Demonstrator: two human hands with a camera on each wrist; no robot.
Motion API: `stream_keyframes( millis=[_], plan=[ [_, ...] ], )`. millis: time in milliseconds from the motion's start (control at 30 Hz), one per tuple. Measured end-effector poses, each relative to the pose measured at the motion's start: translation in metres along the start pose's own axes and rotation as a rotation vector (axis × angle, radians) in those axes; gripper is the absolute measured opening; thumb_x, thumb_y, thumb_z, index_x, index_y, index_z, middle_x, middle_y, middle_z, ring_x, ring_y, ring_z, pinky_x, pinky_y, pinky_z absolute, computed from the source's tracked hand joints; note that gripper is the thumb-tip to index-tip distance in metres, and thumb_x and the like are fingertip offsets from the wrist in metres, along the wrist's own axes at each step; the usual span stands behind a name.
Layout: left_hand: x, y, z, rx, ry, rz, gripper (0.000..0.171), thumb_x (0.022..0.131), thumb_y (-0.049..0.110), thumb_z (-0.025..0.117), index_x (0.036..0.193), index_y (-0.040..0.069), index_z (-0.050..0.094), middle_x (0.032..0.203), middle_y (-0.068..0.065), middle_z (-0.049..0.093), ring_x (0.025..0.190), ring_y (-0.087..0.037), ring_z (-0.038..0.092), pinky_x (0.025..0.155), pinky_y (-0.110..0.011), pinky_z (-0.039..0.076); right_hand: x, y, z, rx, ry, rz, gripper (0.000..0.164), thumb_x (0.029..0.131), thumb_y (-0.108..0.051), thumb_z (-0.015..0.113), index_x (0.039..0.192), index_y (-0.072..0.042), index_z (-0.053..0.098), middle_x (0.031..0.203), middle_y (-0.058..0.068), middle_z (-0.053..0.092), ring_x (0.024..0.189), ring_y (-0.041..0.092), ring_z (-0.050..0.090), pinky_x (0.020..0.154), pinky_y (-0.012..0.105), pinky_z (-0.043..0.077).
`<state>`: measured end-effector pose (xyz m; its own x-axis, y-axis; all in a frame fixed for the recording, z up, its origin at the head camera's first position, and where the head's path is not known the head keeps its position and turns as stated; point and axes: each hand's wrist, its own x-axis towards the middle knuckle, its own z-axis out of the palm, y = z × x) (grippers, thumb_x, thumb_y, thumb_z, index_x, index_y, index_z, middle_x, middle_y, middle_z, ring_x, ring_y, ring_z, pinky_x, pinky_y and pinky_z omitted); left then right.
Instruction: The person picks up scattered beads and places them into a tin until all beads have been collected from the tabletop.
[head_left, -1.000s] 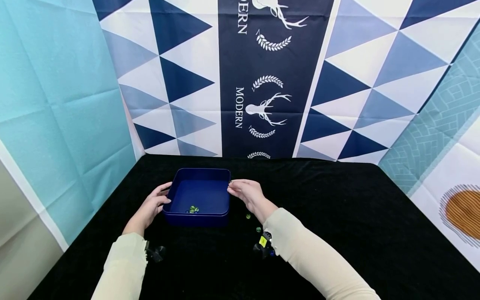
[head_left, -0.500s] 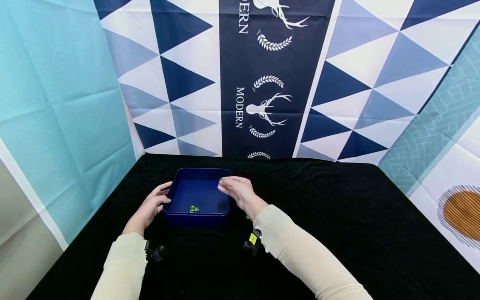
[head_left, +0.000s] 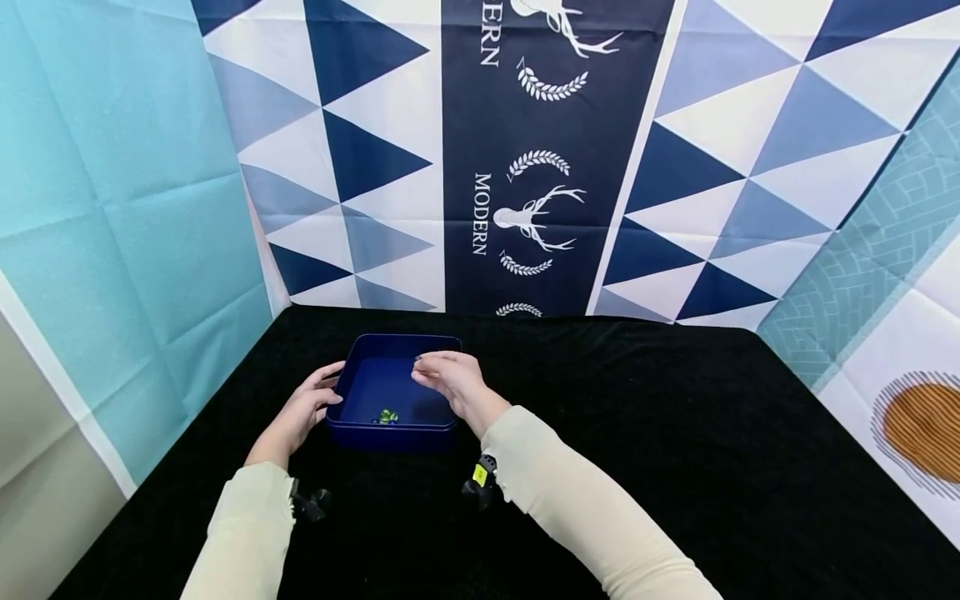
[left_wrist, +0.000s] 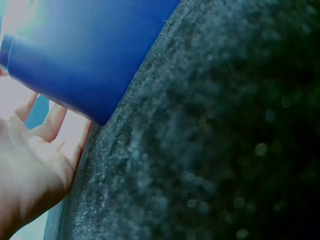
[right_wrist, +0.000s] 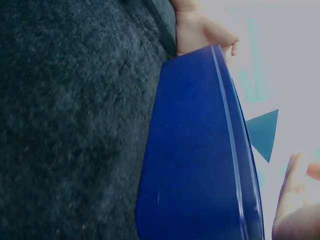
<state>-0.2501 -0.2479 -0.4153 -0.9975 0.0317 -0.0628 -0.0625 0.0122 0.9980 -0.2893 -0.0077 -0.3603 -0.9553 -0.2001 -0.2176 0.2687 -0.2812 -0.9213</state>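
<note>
A dark blue square box (head_left: 397,439) stands on the black cloth, with several green and blue glass marbles (head_left: 387,417) gathered near its front wall. My left hand (head_left: 298,414) touches the box's left side, fingers spread along the outer wall and thumb near the front corner. In the left wrist view those fingers (left_wrist: 52,122) lie against the blue wall. Above the right half of the box, my right hand (head_left: 455,382) pinches a small dark marble (head_left: 417,359), mostly hidden by the fingertips. The right wrist view shows the box's outside, not the held marble.
Black cloth (head_left: 637,442) covers the table and extends to the right of the box. Patterned fabric (head_left: 525,208) hangs behind the table, and a light blue sheet (head_left: 135,208) hangs on the left.
My right hand has moved left from outside the box's right rim to over its inside, still pinching the marble. Loose marbles on the cloth are now out of sight. My left hand stayed put.
</note>
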Motion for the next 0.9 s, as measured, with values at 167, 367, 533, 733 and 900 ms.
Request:
stream_keyframes(
  millis=[167, 367, 533, 733, 900],
  plan=[
    [0.001, -0.001, 0.0, 0.001, 0.002, -0.008, 0.065, 0.087, 0.001, 0.045, 0.147, 0.007, 0.022, 0.147, -0.022, 0.021, 0.125, -0.032, 0.032, 0.087, -0.031, 0.039, -0.002, 0.002, 0.006, -0.003, -0.01, 0.006, 0.022, 0.081, 0.008, 0.063, 0.102, 0.011, 0.063, 0.09, 0.015, 0.066, 0.074, 0.017, 0.065, 0.074, 0.03, 0.052],
    [0.001, -0.002, 0.0, 0.004, 0.006, -0.005, 0.065, 0.087, 0.001, 0.045, 0.147, 0.007, 0.022, 0.146, -0.023, 0.022, 0.125, -0.032, 0.032, 0.087, -0.031, 0.039, -0.002, 0.003, 0.011, 0.001, -0.016, 0.014, 0.023, 0.08, 0.009, 0.064, 0.103, 0.011, 0.063, 0.089, 0.015, 0.066, 0.073, 0.017, 0.065, 0.073, 0.03, 0.052],
    [0.001, 0.0, 0.001, 0.012, 0.006, -0.007, 0.065, 0.087, 0.001, 0.045, 0.148, 0.008, 0.022, 0.147, -0.022, 0.021, 0.126, -0.032, 0.031, 0.09, -0.034, 0.037, -0.001, 0.003, 0.012, 0.001, -0.023, 0.018, 0.03, 0.08, 0.009, 0.064, 0.109, 0.013, 0.06, 0.085, 0.013, 0.066, 0.073, 0.017, 0.065, 0.074, 0.029, 0.052],
    [0.001, -0.001, 0.001, 0.014, 0.008, -0.012, 0.065, 0.087, 0.001, 0.045, 0.148, 0.007, 0.022, 0.147, -0.022, 0.02, 0.127, -0.033, 0.029, 0.094, -0.038, 0.035, -0.003, 0.002, 0.008, -0.027, -0.015, 0.028, 0.028, 0.081, 0.006, 0.065, 0.109, 0.01, 0.061, 0.088, 0.014, 0.066, 0.076, 0.018, 0.065, 0.074, 0.029, 0.052],
    [0.0, 0.0, 0.003, 0.013, 0.014, -0.018, 0.064, 0.087, 0.001, 0.045, 0.147, 0.008, 0.022, 0.147, -0.022, 0.02, 0.128, -0.033, 0.028, 0.095, -0.04, 0.034, -0.01, 0.002, -0.002, -0.037, -0.026, 0.028, 0.031, 0.082, 0.004, 0.064, 0.112, 0.01, 0.059, 0.092, 0.014, 0.065, 0.079, 0.018, 0.065, 0.075, 0.028, 0.051]
  ],
)
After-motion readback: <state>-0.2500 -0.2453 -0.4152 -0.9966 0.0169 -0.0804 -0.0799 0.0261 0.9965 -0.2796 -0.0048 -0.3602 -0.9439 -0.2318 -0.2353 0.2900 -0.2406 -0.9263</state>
